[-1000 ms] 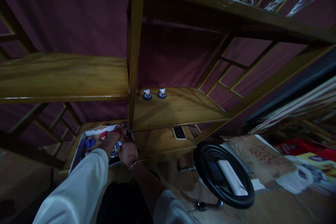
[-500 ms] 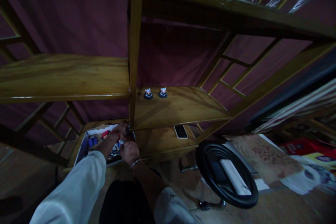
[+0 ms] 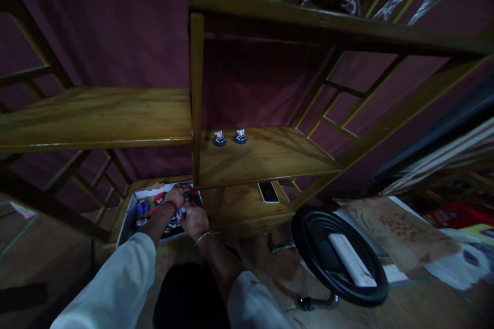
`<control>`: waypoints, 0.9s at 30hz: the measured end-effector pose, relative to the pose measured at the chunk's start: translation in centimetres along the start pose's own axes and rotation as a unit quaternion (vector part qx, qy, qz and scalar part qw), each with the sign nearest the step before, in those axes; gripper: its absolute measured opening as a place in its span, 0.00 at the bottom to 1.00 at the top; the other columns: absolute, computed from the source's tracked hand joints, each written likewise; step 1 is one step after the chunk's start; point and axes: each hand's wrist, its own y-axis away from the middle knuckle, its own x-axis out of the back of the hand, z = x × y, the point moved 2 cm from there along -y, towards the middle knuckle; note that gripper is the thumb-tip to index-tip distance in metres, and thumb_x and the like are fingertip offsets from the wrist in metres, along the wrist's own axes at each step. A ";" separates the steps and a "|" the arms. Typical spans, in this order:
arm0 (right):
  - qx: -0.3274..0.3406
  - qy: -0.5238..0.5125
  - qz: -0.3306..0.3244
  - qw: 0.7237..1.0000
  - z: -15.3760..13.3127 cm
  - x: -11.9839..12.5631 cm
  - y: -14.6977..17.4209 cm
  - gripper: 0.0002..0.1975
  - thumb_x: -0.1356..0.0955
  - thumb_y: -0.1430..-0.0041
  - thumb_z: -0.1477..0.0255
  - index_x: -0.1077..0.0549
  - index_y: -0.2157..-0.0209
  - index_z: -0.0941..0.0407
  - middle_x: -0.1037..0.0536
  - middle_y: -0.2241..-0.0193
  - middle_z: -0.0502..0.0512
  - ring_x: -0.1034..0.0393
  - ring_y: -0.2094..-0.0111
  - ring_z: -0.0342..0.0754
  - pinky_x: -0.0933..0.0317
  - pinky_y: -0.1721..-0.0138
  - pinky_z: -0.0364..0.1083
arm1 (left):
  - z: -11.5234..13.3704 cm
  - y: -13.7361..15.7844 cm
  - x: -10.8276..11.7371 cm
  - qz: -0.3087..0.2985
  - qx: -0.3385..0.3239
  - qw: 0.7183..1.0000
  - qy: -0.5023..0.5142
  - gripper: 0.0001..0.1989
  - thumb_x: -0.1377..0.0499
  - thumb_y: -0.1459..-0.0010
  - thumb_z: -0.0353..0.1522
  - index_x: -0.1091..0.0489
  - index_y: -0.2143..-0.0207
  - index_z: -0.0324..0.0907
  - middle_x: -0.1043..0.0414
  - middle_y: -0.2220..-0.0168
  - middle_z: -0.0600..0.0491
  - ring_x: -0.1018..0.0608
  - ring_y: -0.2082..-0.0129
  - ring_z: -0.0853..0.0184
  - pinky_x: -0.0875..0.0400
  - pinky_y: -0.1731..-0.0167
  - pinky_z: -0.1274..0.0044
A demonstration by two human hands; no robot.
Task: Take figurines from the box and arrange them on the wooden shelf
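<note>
Low on the left, a shallow white-edged box (image 3: 125, 221) holds several small coloured figurines, among them a purple piece (image 3: 142, 207) and a red one (image 3: 159, 198). Both hands are inside its right half, close together. My left hand (image 3: 176, 197), behind a red bead bracelet, has its fingers bent near a small dark and red item (image 3: 192, 193). Just nearer to me, my right hand (image 3: 195, 220), with a silver bangle at the wrist, is curled beside blue-and-white pieces. What the fingers grip is too dark and small to make out.
Two small white-and-black cat-like figurines (image 3: 219, 138) stand on the middle wooden shelf (image 3: 270, 159). A phone (image 3: 268, 192) lies on the lower shelf. To the right, a black round stool (image 3: 309, 247) carries a long white box (image 3: 352, 259). A wooden post (image 3: 196, 92) rises beyond my hands.
The view has shifted slightly. Both hands stay in the box; the left fingers have moved a little, and a bit of red now shows at their tips.
</note>
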 end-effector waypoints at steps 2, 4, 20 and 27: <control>0.002 -0.001 -0.005 1.000 0.0 0.1 0.0 0.15 0.39 0.48 0.74 0.31 0.58 0.59 0.24 0.64 0.59 0.30 0.61 0.48 0.40 0.59 0.44 | 0.0 0.6 0.2 0.011 -0.005 1.000 0.005 0.14 0.51 0.46 0.28 0.29 0.60 0.40 0.30 0.56 0.46 0.32 0.52 0.61 0.36 0.56 0.75; 0.003 -0.002 -0.011 1.000 -0.1 0.3 0.0 0.15 0.39 0.48 0.74 0.32 0.57 0.58 0.25 0.62 0.59 0.31 0.59 0.48 0.41 0.58 0.44 | -0.1 1.2 0.2 0.030 -0.001 0.999 0.018 0.15 0.52 0.46 0.27 0.30 0.59 0.39 0.31 0.56 0.45 0.32 0.52 0.61 0.37 0.56 0.75; 0.016 -0.025 -0.004 1.000 -0.1 0.2 0.0 0.14 0.38 0.47 0.73 0.32 0.58 0.57 0.26 0.60 0.58 0.33 0.58 0.47 0.42 0.57 0.43 | -2.2 5.9 -1.4 0.154 0.061 0.980 0.108 0.16 0.50 0.53 0.20 0.28 0.65 0.41 0.36 0.51 0.49 0.36 0.48 0.65 0.43 0.47 0.76; -0.004 -0.023 -0.023 0.999 -0.3 0.5 -0.2 0.16 0.38 0.47 0.72 0.32 0.55 0.54 0.25 0.61 0.55 0.31 0.59 0.46 0.41 0.58 0.42 | -2.1 7.6 -0.9 0.106 0.175 0.968 0.145 0.16 0.50 0.50 0.23 0.30 0.61 0.43 0.31 0.60 0.48 0.28 0.59 0.64 0.36 0.56 0.74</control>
